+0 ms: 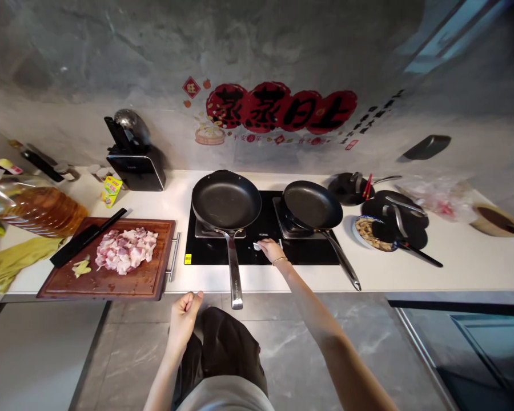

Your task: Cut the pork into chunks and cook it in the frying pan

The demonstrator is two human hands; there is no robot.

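Note:
My right hand [272,251] is closed round a control knob [257,246] at the front middle of the black gas stove [263,260]. My left hand [186,314] is a loose fist in front of the counter's edge, with nothing visible in it. A large frying pan [227,200] sits on the left burner, its metal handle pointing at me. On the right burner rests a smaller frying pan [312,205]. Both pans look empty inside. To the left, a wooden cutting board [158,274] carries chopped raw meat [126,250], ginger slices [81,266] and a black cleaver [85,238].
Left of the board are a big oil bottle [38,205] and yellow-green gloves [21,260]. A knife block [137,170] and a yellow packet [111,190] stand behind it. On the right are a bowl of food [370,234], several dark lids [400,211] and a plastic bag [439,194].

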